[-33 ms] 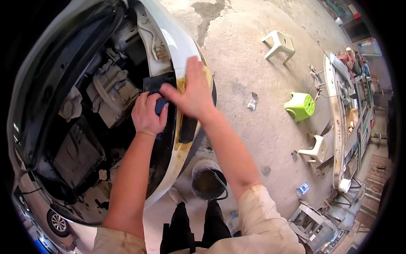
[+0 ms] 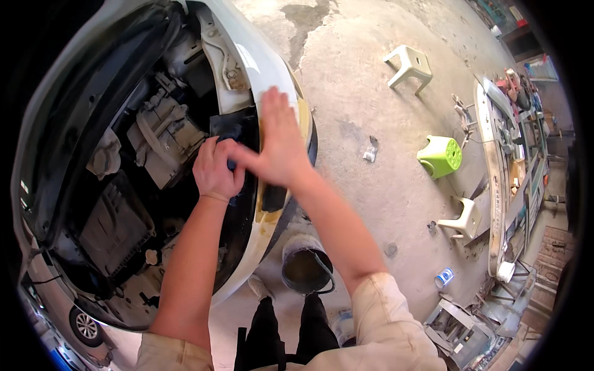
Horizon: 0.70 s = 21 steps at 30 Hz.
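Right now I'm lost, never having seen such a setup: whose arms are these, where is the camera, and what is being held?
There is no robot here: these are a person's own bare arms. The picture comes from a wide fisheye camera worn on the head, looking down, so straight edges bend near the rim. The left hand appears to grip a dark blue thing, mostly hidden, so I can't say what it is. The right hand is spread over the front edge of a white car with its engine bay open; it shows nothing held. On the floor are a bucket, a green stool and two cream stools.
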Motion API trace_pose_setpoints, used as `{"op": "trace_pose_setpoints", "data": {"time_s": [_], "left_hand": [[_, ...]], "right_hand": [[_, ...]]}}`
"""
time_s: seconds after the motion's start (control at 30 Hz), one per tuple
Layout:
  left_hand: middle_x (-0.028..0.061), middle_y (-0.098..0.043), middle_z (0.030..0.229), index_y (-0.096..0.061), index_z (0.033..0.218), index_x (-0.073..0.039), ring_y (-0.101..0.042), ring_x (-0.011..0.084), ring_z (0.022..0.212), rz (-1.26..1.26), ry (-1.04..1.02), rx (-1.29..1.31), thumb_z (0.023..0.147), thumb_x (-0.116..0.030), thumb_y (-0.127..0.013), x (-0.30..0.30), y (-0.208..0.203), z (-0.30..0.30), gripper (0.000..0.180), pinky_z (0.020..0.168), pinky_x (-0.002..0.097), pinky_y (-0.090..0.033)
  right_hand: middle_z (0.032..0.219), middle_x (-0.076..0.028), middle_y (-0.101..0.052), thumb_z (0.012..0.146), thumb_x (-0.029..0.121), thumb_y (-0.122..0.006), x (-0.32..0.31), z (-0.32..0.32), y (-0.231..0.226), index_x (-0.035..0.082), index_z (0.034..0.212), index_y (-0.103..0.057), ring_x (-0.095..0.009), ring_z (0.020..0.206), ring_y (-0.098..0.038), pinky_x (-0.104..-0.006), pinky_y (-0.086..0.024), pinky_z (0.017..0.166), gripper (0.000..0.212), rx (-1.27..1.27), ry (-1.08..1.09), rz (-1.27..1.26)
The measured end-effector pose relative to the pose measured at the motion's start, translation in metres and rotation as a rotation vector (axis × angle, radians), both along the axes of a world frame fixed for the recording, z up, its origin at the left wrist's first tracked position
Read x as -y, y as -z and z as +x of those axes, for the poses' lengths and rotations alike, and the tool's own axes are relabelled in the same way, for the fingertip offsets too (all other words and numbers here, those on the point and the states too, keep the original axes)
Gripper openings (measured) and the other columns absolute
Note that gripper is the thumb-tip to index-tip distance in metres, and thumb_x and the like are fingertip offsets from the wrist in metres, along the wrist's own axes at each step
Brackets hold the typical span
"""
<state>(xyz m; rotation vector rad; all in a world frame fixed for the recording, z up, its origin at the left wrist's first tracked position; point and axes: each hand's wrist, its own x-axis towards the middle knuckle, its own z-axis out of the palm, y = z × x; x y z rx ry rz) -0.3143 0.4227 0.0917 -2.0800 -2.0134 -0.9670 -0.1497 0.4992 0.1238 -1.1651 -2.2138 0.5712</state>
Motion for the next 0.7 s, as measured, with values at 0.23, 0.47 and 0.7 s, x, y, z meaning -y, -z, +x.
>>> {"op": "trace_pose_setpoints", "data": {"time_s": [0.23,0.47,0.7], "left_hand": [[0.0182,-0.061,0.113,-0.063,0.109,-0.012,-0.062,0.0418,0.102,0.086,-0.017,-0.046,0.083,-0.026,-0.073,-0.001,0.002,-0.003,0.030,0.084,0.0476,-0.053],[0.0212,-0.061,0.117,-0.062,0.114,-0.009,-0.060,0.0458,0.105,0.012,-0.025,-0.033,0.090,-0.027,-0.068,-0.001,0.004,0.001,0.031,0.089,0.0484,-0.051],[0.0161,-0.061,0.108,-0.061,0.111,-0.009,-0.061,0.0426,0.098,0.032,-0.031,-0.040,0.092,-0.027,-0.066,-0.004,-0.005,0.006,0.027,0.083,0.0464,-0.051]], "right_hand": [[0.163,-0.031,-0.026,0.085,0.065,-0.069,-0.003,0.009,0.004,-0.008,0.158,-0.023,-0.045,0.153,-0.024,-0.0565,-0.017,0.125,0.114,-0.092,0.040,-0.108],[0.163,-0.027,-0.032,0.082,0.072,-0.067,-0.020,0.025,0.010,-0.005,0.158,-0.027,-0.040,0.154,-0.027,-0.0586,-0.015,0.124,0.116,-0.045,0.145,-0.173],[0.161,-0.026,-0.036,0.089,0.066,-0.065,-0.024,0.018,0.013,-0.006,0.156,-0.030,-0.038,0.152,-0.031,-0.0542,-0.023,0.123,0.105,-0.052,0.212,-0.089]]}}
